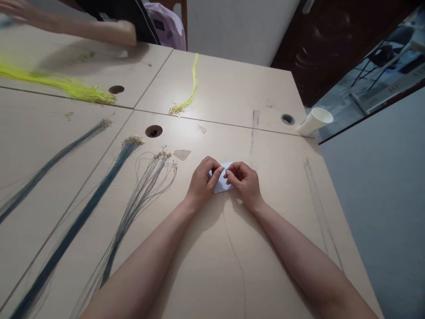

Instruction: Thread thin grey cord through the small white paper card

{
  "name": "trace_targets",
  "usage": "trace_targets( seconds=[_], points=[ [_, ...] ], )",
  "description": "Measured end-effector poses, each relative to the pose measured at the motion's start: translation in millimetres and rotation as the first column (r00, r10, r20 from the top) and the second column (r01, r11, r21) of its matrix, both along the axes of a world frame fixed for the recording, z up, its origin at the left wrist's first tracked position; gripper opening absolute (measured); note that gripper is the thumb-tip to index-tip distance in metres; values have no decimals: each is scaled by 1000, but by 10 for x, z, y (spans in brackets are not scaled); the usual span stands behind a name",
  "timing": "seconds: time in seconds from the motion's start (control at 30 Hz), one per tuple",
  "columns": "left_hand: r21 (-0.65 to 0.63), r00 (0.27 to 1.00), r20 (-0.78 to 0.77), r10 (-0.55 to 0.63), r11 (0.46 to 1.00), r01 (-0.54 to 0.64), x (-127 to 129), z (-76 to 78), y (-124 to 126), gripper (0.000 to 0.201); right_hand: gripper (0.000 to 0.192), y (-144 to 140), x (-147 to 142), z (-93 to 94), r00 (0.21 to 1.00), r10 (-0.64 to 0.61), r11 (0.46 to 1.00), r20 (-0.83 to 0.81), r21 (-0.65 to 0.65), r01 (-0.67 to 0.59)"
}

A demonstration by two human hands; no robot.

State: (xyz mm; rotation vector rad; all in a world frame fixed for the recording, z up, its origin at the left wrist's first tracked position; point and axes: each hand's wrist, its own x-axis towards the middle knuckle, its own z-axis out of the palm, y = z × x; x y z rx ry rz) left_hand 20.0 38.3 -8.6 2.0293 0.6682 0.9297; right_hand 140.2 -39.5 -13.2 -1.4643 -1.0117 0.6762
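I see a small white paper piece (222, 185) lying on the table (232, 88) near its middle, w/ both hands meeting over it. Left hand (202, 180) and right hand (245, 179) are pressed close together, fingertips pinching something tiny at approx the top edge of the paper; can't tell what it is, too small. A thin cord (236, 257) trails from under the hands toward me, between the forearms. Just left of the hands lie a loose bundle of grey cords (139, 199), then a thicker dark blue bundle (89, 208), then another blue bundle (49, 166) further left, all w/ small metal ends pointing away from me. Yellow cords: one bunch (66, 84) far left, one thin strand bunch (191, 88) at the far centre. A clear ruler (254, 130) lies beyond the right hand, a white paper cup (314, 121) on its side at the far right edge. Another person's arm (83, 29) rests at the far left corner, blurred.
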Motion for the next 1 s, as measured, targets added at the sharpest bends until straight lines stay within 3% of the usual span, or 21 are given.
trace_targets(
  seconds=[0.83, 1.0],
  points=[
    [50, 999, 14, -34, 998, 33, -5, 17, 18, 14, 8, -11, 28, 15, 997, 72, 997, 2, -20, -72],
    [-6, 999, 28, -35, 999, 35, -3, 17, 7, 13, 8, -7, 20, 17, 999, 51, 999, 13, -1, -51]
  ],
)
